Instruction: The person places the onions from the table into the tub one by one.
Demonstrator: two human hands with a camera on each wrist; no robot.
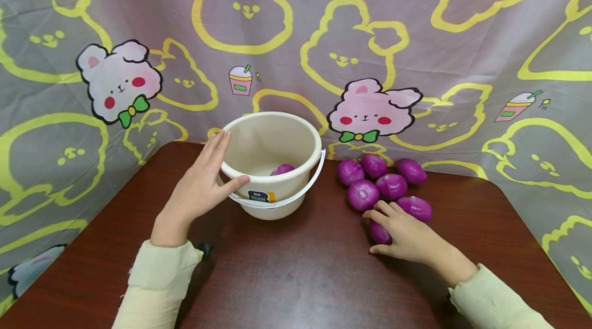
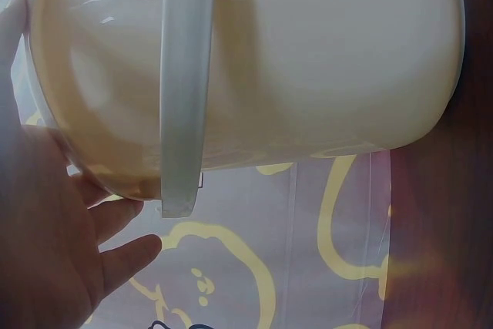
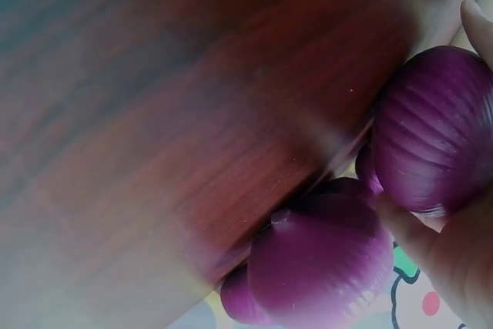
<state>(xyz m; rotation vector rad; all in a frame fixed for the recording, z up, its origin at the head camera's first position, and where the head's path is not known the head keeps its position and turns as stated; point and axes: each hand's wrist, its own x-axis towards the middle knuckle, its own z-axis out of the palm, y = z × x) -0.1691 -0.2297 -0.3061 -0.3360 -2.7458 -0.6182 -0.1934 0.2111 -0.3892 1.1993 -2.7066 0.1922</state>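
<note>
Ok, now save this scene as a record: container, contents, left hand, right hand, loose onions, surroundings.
Container: cream round plastic bucket, white plastic handle lowered across its front
Contents: one glossy purple onion visible
Left hand: rests on the bucket's rim
Right hand: grips another glossy purple onion
Loose onions: six, purple, grouped on the dark brown table right of the bucket
Surroundings: grey fabric backdrop with yellow cartoon outlines

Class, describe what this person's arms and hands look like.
The left sleeve and right sleeve are pale cream, ending near the wrists; the left has a wide cuff. The left hand and right hand are bare, no rings showing. A small black item beside the left cuff is unidentifiable.
</note>
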